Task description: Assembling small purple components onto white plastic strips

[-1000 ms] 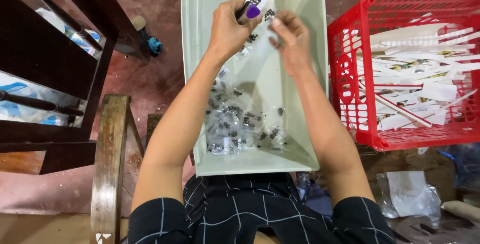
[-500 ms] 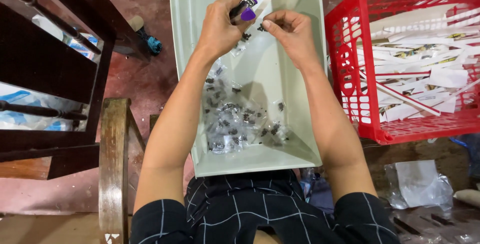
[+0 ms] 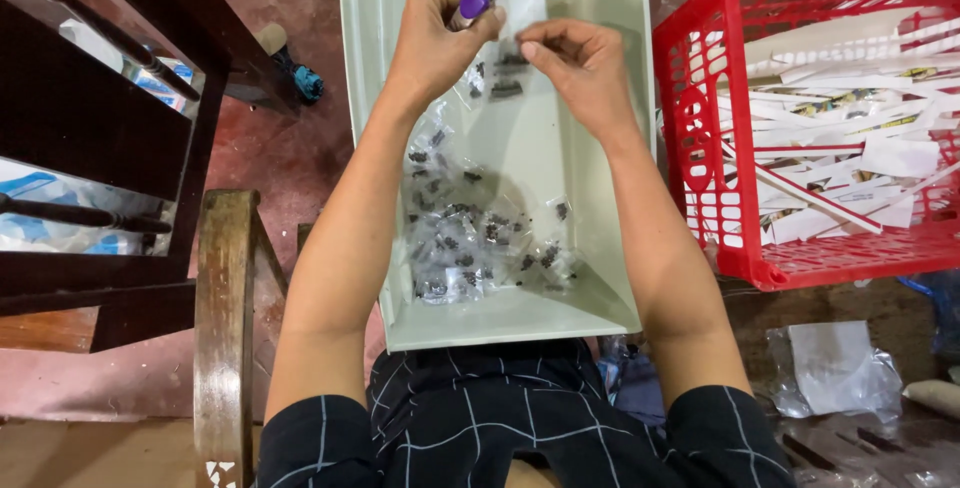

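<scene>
Honestly, the left hand (image 3: 432,40) is clamping a purple lighter (image 3: 474,1) at twelve o'clock over the pale tub (image 3: 600,278); right-hand fingers (image 3: 540,48) are pinching together, risking dropping something small among the tiny bags (image 3: 465,238).

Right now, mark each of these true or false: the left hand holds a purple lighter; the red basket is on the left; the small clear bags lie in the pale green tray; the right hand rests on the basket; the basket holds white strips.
1. The left hand holds a purple lighter. True.
2. The red basket is on the left. False: it stands to the right of the pale green tray.
3. The small clear bags lie in the tray. True.
4. The right hand rests on the basket. False: it is over the tray, fingertips pinched.
5. The basket holds white strips. True.
</scene>
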